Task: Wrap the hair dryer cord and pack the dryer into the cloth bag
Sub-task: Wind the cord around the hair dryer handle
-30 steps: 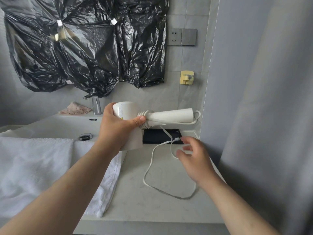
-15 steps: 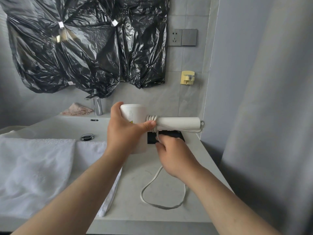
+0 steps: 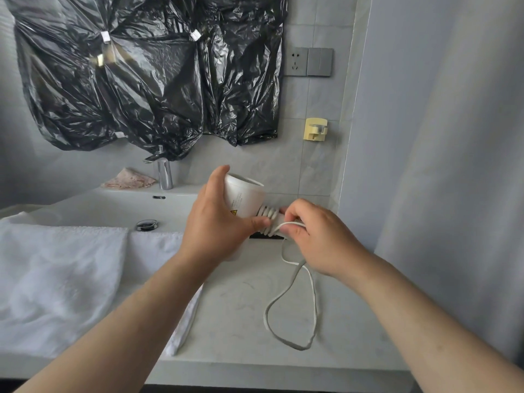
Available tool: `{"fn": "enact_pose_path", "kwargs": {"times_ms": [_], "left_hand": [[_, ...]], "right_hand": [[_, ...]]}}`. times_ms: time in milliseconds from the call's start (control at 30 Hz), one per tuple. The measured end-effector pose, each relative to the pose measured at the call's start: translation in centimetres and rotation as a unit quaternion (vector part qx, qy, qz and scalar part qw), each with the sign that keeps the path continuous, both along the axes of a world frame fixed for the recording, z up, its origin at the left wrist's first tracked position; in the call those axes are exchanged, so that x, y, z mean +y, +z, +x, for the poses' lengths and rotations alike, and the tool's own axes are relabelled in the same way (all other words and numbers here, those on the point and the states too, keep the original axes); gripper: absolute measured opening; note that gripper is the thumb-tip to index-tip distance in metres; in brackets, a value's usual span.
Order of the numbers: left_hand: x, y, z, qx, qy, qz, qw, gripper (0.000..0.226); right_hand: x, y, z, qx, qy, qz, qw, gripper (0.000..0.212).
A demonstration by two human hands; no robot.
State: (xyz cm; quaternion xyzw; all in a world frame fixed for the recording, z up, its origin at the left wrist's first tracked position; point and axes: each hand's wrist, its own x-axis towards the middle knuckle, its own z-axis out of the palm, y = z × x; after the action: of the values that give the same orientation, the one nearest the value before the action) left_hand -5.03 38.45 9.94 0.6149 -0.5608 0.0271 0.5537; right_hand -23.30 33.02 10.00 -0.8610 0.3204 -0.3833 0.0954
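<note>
My left hand [image 3: 218, 222] grips the barrel of the white hair dryer [image 3: 243, 198] above the counter, thumb pressed near the coils. Several turns of white cord [image 3: 268, 219] sit wound around the handle base. My right hand [image 3: 317, 236] covers the handle and pinches the cord against it. The rest of the cord [image 3: 295, 304] hangs from that hand and loops on the countertop. A dark flat object [image 3: 259, 236] lies mostly hidden behind my hands; I cannot tell what it is.
A white towel [image 3: 62, 279] drapes over the sink's front edge at left. The basin [image 3: 113, 205], drain [image 3: 146, 224] and chrome tap [image 3: 164, 177] lie beyond it. The pale counter [image 3: 241, 321] ends at a grey wall [image 3: 425, 194] on the right. Black plastic [image 3: 147, 75] covers the mirror.
The dryer has tilted so its barrel faces up. My right hand rose from under the handle to over it, adding another turn. The loose loop on the counter is shorter.
</note>
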Motion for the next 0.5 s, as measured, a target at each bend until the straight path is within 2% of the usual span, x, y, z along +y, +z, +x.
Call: {"fn": "enact_pose_path", "kwargs": {"times_ms": [100,300,500], "left_hand": [[0.07,0.29,0.07,-0.031,-0.003,-0.003,1.000,0.111],[0.31,0.36,0.28,-0.117,-0.023,0.006,0.993,0.093],[0.54,0.64,0.44,-0.091,-0.058,0.029,0.994,0.095]], "right_hand": [[0.31,-0.06,0.07,-0.027,0.017,0.054,0.998,0.011],[0.08,0.03,-0.05,-0.032,0.004,0.064,0.997,0.018],[-0.21,0.08,-0.55,-0.080,0.000,0.083,0.993,0.030]]}}
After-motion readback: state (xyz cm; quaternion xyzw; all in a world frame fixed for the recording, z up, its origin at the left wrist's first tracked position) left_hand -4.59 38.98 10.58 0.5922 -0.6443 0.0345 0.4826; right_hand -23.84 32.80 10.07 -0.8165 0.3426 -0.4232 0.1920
